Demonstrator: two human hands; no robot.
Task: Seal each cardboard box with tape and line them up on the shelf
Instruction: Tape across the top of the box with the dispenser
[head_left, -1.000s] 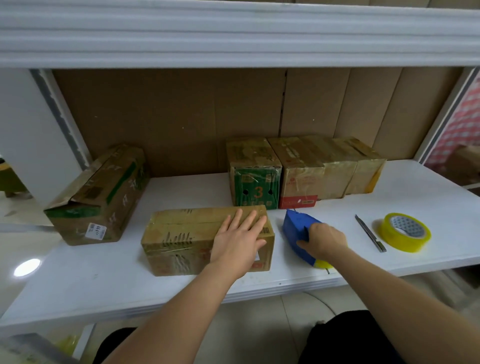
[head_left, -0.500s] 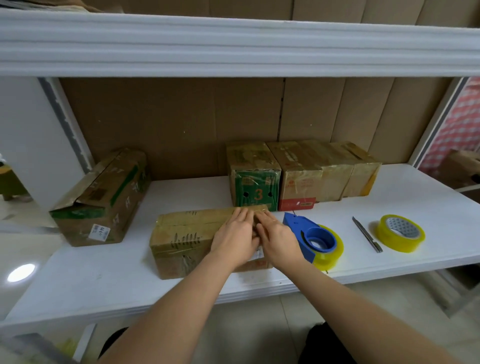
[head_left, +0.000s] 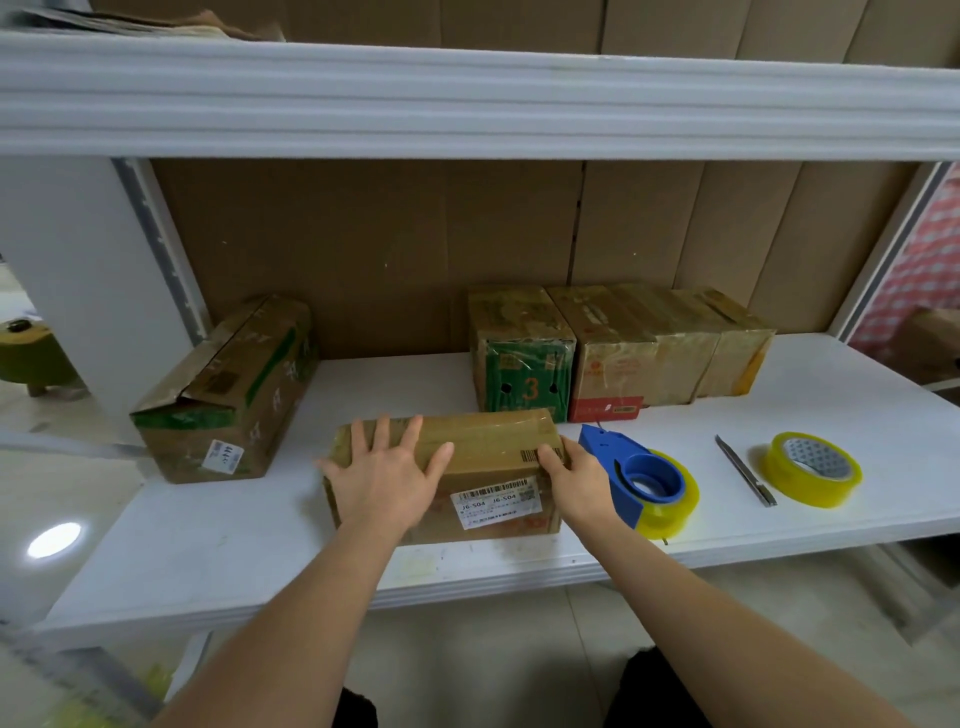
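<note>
A taped cardboard box (head_left: 493, 457) with a white label lies lengthways at the front of the white shelf (head_left: 810, 395). My left hand (head_left: 387, 470) lies flat on its top left part, fingers spread. My right hand (head_left: 574, 478) presses the box's right end, fingers on the top edge. A blue tape dispenser (head_left: 636, 475) with yellowish tape stands just right of the box, untouched. Three sealed boxes (head_left: 613, 353) stand in a row against the back wall. An open-flapped box (head_left: 228, 395) lies at the left.
A utility knife (head_left: 745, 470) and a spare roll of yellow tape (head_left: 810, 467) lie on the shelf to the right. A brown cardboard panel (head_left: 389, 249) backs the shelf. An upper shelf edge (head_left: 467, 104) runs overhead.
My right hand let go of the tape dispenser and came to the box's right end. My left hand slid leftward along the box top. The two hands moved apart.
</note>
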